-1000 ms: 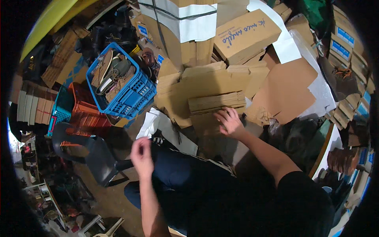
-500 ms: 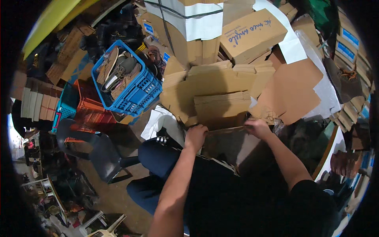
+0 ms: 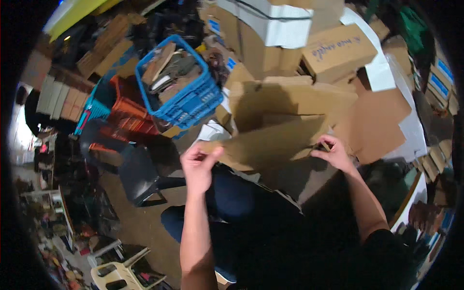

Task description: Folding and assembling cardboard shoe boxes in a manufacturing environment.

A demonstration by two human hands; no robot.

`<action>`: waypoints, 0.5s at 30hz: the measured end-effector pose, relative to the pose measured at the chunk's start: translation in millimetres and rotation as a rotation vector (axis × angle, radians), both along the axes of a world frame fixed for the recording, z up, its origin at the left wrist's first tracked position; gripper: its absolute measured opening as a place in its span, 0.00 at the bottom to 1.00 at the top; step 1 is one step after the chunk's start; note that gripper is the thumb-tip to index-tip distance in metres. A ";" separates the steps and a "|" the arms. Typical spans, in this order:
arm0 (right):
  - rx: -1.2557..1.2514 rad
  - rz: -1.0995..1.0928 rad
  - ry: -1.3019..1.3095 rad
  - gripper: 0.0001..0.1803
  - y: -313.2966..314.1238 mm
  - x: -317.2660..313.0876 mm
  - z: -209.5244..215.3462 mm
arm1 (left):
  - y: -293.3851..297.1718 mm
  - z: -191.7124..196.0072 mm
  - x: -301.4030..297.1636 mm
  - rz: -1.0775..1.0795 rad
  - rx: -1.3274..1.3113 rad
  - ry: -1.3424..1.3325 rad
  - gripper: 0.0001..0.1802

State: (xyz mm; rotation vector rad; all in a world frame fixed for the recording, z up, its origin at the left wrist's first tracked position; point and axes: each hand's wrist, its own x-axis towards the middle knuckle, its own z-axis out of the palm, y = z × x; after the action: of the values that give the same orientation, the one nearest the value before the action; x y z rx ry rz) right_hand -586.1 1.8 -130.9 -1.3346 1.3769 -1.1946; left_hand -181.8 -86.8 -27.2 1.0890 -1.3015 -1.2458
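Evidently a piece of creased tan corrugated cardboard (image 3: 275, 142) is being handled, stretched between two hands above the near side of a stack of larger tan cardboard sheets (image 3: 314, 104). The left hand (image 3: 197, 166) is nearly closed, thumb against curled fingers, gripping the left end. The right hand (image 3: 336, 153) is partly curled, its thumb and forefinger pinching the right end; blur hides exactly how much it has caught. The step in hand looks like lifting or turning this piece, and I judge that the next move calls for both grips to stay level, since thin board bends easily along its creases.

The held piece is matt, long and flat-sided, slanting upward to the right. Farther right lie a smooth, angular-cut brown cardboard sheet (image 3: 377, 123) and, beyond it, a closed rectangular tan cardboard box (image 3: 340, 50). Left and far stands a blue latticed plastic crate (image 3: 188, 104) of shoes.
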 end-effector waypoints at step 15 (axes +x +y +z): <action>-0.409 0.524 0.359 0.16 -184.6 219.6 210.9 | 174.3 54.5 195.1 0.875 -0.241 0.282 0.26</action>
State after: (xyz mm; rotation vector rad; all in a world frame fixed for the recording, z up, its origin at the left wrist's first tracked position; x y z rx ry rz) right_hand -366.5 -182.8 80.0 -2.1240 0.9353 -0.9256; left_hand 13.3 87.5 27.3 1.0765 -0.6060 -0.5334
